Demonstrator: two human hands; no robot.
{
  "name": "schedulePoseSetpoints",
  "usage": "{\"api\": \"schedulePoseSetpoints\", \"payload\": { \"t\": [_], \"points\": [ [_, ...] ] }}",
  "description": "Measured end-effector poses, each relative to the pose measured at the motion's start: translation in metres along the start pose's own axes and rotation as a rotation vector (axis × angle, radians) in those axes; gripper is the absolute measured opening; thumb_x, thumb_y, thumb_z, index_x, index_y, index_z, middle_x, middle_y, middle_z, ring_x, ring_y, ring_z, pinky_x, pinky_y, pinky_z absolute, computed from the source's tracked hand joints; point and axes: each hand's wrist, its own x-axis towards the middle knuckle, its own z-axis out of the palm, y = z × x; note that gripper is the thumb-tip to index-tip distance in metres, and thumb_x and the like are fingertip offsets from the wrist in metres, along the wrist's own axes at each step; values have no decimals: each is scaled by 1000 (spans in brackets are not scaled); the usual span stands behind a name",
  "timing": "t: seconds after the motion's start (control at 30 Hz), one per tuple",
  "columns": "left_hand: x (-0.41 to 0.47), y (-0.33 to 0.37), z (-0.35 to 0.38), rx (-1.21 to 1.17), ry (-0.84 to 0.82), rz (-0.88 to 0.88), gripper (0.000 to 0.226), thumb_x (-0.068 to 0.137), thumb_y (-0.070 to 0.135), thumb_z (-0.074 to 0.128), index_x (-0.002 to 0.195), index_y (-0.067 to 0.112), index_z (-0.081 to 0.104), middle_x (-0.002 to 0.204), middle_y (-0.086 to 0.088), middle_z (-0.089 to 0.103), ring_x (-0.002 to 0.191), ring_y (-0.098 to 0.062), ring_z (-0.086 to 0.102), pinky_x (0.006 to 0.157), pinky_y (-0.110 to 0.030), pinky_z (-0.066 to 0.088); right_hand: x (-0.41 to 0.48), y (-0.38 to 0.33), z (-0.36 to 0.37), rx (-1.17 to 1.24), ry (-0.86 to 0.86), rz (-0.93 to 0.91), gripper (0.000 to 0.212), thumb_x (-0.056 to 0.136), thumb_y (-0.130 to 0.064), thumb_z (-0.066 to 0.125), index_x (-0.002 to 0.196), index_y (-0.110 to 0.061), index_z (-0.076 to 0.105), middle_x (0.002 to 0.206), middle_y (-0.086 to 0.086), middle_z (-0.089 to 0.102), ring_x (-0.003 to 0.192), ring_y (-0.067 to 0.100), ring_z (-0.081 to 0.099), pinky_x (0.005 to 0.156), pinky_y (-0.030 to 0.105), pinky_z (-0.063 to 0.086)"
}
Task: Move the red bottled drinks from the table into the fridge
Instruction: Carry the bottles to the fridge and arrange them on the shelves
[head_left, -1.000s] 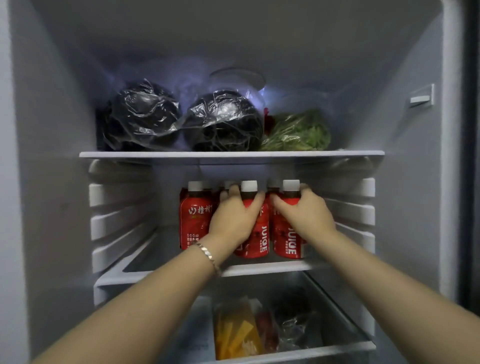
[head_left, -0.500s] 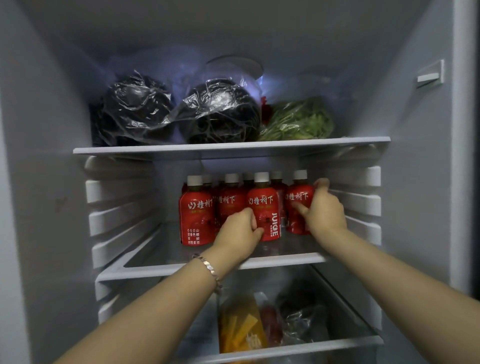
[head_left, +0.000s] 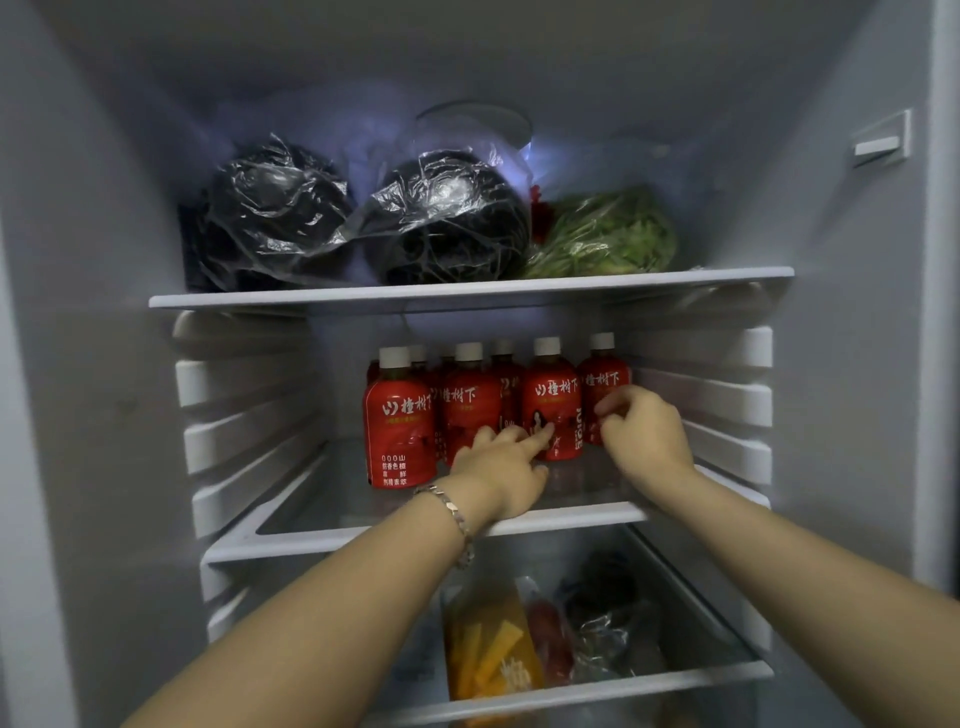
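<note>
Inside, red bottles (head_left: 400, 421) shelved, left hand (head_left: 501, 465) touching

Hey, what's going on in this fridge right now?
A person has both hands inside the open fridge, at the middle shelf, where the red bottled drinks stand upright in a cluster. The left hand touches the lower front of one front-row bottle with straight fingers. The right hand is at the rightmost bottle with fingers curled; whether it grips is unclear. On the shelf above sit bagged vegetables.
</note>
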Motion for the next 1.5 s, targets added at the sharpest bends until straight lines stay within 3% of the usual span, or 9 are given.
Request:
{"api": "schedulePoseSetpoints", "payload": {
  "t": [0.13, 0.23, 0.37, 0.5, 0.73, 0.93, 1.1, 1.33, 1.5],
  "points": [
    [-3, 1, -3, -38, 92, -20, 48, 99, 34, 35, 146, 31, 30, 150, -1, 37, 134, -28, 33, 105, -37, 32, -15, -4, -4, -134, -108, -25, 18, 86, -6, 49, 85, -17, 64, 97, 8, 68, 88, 27, 62, 77, 31, 49],
    [-29, 0, -11, -58, 313, -19, 32, 94, 23, 42, 119, 20, 62, 123, -5, 62, 110, -27, 57, 86, -33, 45, -27, -13, -8, -174, -251, 3, 19, 89, -9, 49, 89, -9, 68, 102, 13, 68, 97, 30, 61, 81, 29, 45],
    [-75, -4, -24, 20, 423, -78, 22, 90, 21, 47, 105, 11, 60, 109, -9, 62, 96, -31, 60, 79, -35, 45, -39, -35, -13, -187, -487, -70, 18, 88, -9, 50, 84, -9, 68, 91, 9, 67, 93, 26, 62, 78, 29, 48],
    [-140, -13, -39, 85, 342, -306, 19, 88, 27, 50, 97, 12, 55, 104, -11, 63, 97, -33, 59, 71, -31, 39, -74, -68, -8, -169, -669, -295, 21, 88, -11, 52, 94, -2, 70, 101, 12, 70, 96, 26, 63, 88, 35, 52],
    [-287, -10, -32, -82, 56, -741, 31, 87, 25, 49, 58, 13, 49, 64, -6, 63, 64, -24, 58, 68, -29, 49, -187, -115, 11, -219, -1026, -692, 24, 86, -11, 49, 92, 0, 70, 94, 15, 72, 76, 25, 64, 66, 29, 52],
    [-441, 23, -19, -160, 75, -1153, 28, 86, 19, 49, 59, 12, 52, 54, -1, 56, 58, -20, 60, 59, -26, 49, -318, -148, -8, -206, -1258, -1014, 21, 84, -9, 47, 87, -10, 68, 95, 9, 71, 79, 24, 65, 74, 30, 52],
    [-586, 80, -16, -155, 123, -1446, 20, 85, 24, 51, 69, 12, 52, 72, -4, 60, 78, -26, 64, 80, -37, 55, -435, -180, -51, -135, -1411, -1268, 15, 87, -17, 49, 93, -18, 63, 102, 5, 64, 91, 24, 62, 76, 31, 50],
    [-786, 212, -26, -40, 250, -1890, 14, 86, 24, 48, 82, 12, 55, 69, -2, 63, 72, -23, 65, 73, -30, 53, -629, -215, -172, 32, -1483, -1696, 12, 86, -23, 52, 90, -15, 60, 104, 6, 65, 97, 27, 60, 79, 33, 50],
    [-935, 380, -30, 16, 317, -2202, 22, 91, 28, 49, 97, 11, 61, 88, -7, 68, 81, -22, 66, 80, -35, 56, -784, -218, -320, 224, -1593, -1960, 22, 85, -23, 53, 99, -12, 66, 103, 9, 66, 96, 27, 61, 84, 36, 52]
  ]
}}
